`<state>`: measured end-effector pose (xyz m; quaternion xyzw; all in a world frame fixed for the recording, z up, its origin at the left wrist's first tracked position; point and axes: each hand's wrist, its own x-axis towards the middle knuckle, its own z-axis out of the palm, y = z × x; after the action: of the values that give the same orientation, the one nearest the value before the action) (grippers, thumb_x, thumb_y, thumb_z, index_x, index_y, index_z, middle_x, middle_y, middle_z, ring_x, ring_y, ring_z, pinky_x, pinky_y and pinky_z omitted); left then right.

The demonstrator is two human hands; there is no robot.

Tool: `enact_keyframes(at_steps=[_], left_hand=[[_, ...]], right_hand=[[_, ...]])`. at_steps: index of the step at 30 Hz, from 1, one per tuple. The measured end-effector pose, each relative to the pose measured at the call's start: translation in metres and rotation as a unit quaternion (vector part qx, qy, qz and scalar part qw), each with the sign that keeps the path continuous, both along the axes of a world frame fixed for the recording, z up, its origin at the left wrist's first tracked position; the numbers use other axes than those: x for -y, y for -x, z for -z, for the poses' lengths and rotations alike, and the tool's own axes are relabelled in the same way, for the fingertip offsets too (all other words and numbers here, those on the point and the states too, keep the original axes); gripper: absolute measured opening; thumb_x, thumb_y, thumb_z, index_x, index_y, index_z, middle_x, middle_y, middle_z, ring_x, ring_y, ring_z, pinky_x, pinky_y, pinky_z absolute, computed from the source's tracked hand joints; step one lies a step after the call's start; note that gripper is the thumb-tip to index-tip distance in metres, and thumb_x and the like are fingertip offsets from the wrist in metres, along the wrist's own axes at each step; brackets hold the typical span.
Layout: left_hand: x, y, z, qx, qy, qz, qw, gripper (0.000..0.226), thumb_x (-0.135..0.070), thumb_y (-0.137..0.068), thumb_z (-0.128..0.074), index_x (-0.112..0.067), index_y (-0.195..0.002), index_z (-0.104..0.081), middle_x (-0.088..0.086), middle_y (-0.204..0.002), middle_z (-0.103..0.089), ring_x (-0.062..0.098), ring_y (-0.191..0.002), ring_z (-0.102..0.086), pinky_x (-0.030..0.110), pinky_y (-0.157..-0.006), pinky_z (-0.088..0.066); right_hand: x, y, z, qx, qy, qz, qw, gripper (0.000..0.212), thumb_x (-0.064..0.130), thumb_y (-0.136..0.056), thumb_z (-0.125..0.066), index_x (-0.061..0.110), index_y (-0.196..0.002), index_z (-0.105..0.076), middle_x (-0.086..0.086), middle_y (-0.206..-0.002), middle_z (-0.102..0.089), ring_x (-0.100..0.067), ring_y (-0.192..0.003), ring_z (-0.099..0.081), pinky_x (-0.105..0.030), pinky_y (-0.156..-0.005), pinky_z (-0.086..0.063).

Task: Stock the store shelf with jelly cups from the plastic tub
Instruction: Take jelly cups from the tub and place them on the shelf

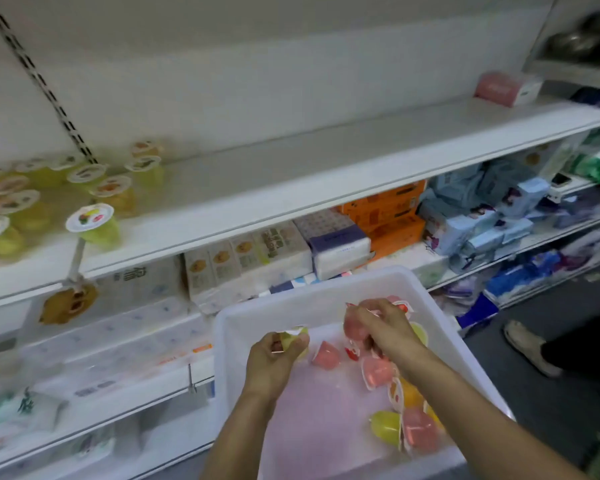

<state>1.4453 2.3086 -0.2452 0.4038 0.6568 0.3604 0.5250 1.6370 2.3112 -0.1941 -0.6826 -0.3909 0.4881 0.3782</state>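
A yellow-green jelly cup (293,337) is held in the left hand (274,358), with the fingers curled round it, over the near left part of the plastic tub (243,317). A pink jelly cup (355,325) is gripped by the right hand (381,327) near the far right side of the tub. More loose cups (406,410) are left lying along the tub's right side, pink, yellow and orange ones. On the shelf (291,188), a group of cups (42,195) is already set near its left end, and one stocked cup (92,225) is placed very close to the front edge. The rest of the shelf is seen bare as far as its right end.

Some things could go wrong from here. A cup could be squeezed too hard, and its thin lid might be popped open. If two cups are carried at once and one is held loosely, it could be dropped on the floor. The cup by the front edge could be bumped when new cups are put beside it, and it might be knocked off. The other cups could be tipped over if a hand is pushed in too fast. The tub looks to be resting out past the lower shelf, so it might be tilted if it is leaned on.
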Motion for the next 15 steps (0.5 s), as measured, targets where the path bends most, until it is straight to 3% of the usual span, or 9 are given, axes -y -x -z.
enact_keyframes(at_steps=[4, 7, 9, 12, 15], left_hand=[[0.009, 0.026, -0.045, 0.008, -0.067, -0.029, 0.997, 0.018, -0.026, -0.079, -0.077, -0.013, -0.087, -0.068, -0.009, -0.073, -0.069, -0.002, -0.062, -0.061, 0.006, -0.054, -0.040], [0.008, 0.054, -0.079, 0.025, -0.112, -0.078, 0.990, 0.022, -0.027, -0.077, -0.079, -0.010, -0.087, -0.068, -0.006, -0.072, -0.071, 0.002, -0.067, -0.064, 0.009, -0.060, -0.044], [0.007, 0.075, -0.099, 0.019, -0.134, -0.108, 0.985, 0.023, -0.031, -0.076, -0.079, -0.013, -0.087, -0.069, -0.004, -0.077, -0.072, 0.008, -0.074, -0.067, 0.013, -0.064, -0.046], [0.005, 0.104, -0.126, -0.015, -0.173, -0.132, 0.976, 0.024, -0.030, -0.073, -0.081, -0.021, -0.091, -0.069, -0.007, -0.082, -0.073, 0.006, -0.075, -0.067, 0.010, -0.059, -0.046], [0.006, 0.128, -0.150, -0.034, -0.200, -0.146, 0.968, 0.028, -0.029, -0.072, -0.082, -0.024, -0.095, -0.067, -0.010, -0.085, -0.072, -0.002, -0.072, -0.064, 0.006, -0.057, -0.044]], right_hand=[[-0.006, 0.040, -0.031, -0.016, -0.034, -0.048, 0.998, 0.025, 0.036, -0.086, -0.064, 0.015, -0.101, -0.065, -0.006, -0.072, -0.063, -0.017, -0.049, -0.048, -0.023, -0.046, -0.036], [-0.026, 0.077, -0.063, -0.018, -0.086, -0.072, 0.993, 0.020, 0.031, -0.086, -0.067, 0.016, -0.099, -0.066, 0.000, -0.072, -0.062, -0.008, -0.048, -0.050, -0.019, -0.045, -0.040], [-0.043, 0.105, -0.085, -0.028, -0.137, -0.092, 0.986, 0.027, 0.027, -0.084, -0.072, 0.012, -0.105, -0.063, -0.001, -0.074, -0.067, -0.003, -0.050, -0.056, -0.019, -0.048, -0.044], [-0.074, 0.147, -0.112, -0.012, -0.189, -0.108, 0.976, 0.047, 0.033, -0.073, -0.079, 0.019, -0.113, -0.058, 0.002, -0.092, -0.071, -0.010, -0.072, -0.066, -0.025, -0.061, -0.050], [-0.110, 0.189, -0.137, 0.008, -0.253, -0.144, 0.957, 0.046, 0.022, -0.073, -0.080, 0.018, -0.111, -0.056, 0.002, -0.099, -0.067, -0.012, -0.083, -0.063, -0.030, -0.074, -0.052]])
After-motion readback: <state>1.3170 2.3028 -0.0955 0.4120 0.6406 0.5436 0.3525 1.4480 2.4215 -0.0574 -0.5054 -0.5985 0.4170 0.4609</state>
